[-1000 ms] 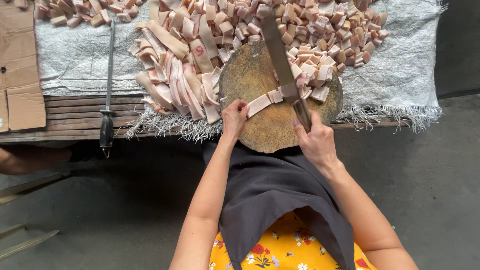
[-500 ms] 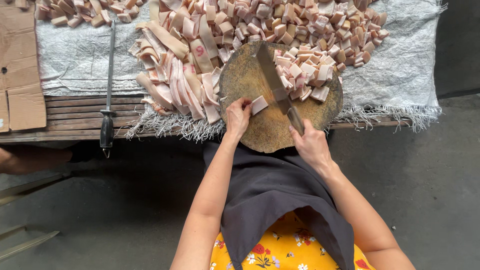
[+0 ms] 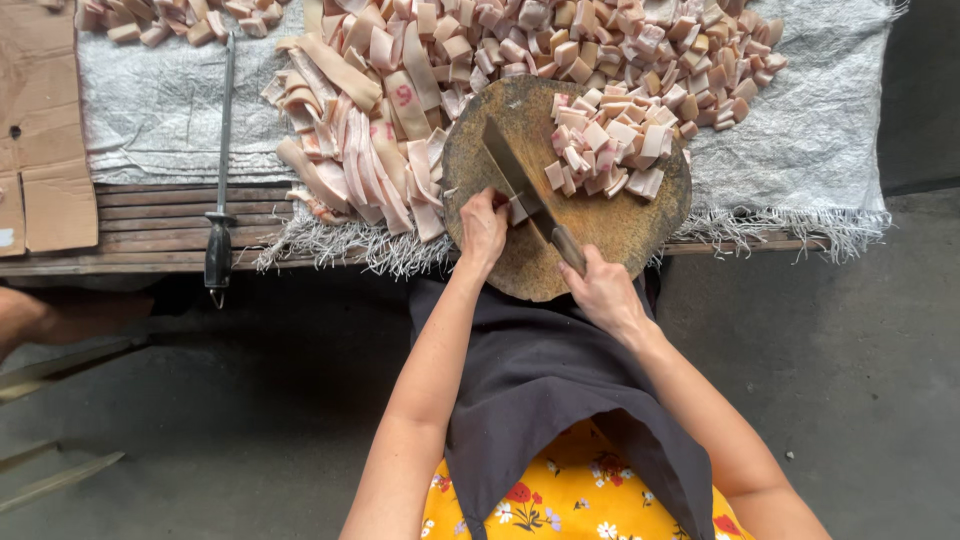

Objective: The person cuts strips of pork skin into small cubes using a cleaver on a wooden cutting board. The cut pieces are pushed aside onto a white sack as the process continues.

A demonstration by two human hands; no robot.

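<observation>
1. A short pale strip of meat (image 3: 518,207) lies near the front of the round wooden chopping block (image 3: 620,235), its end under the blade.
2. The cleaver (image 3: 515,170) lies with its long axis on a diagonal, the blade pointing up and to the left, the handle down and to the right.
3. The right hand (image 3: 600,290) is wrapped shut around the cleaver's handle, wrist bent, forearm coming in from the lower right.
4. The left hand (image 3: 483,228) has its fingers pressed together and curled down on the strip, just beside the blade; the forearm runs nearly straight up.
5. Cut cubes (image 3: 610,155) sit heaped on the block's far right.
6. Long uncut strips (image 3: 360,150) lie left of the block on a white woven sack (image 3: 150,110); one bears a red stamp.
7. A sharpening steel (image 3: 222,170) lies lengthwise, black handle nearest.
8. Flat brown cardboard (image 3: 40,120) sits at the far left.
</observation>
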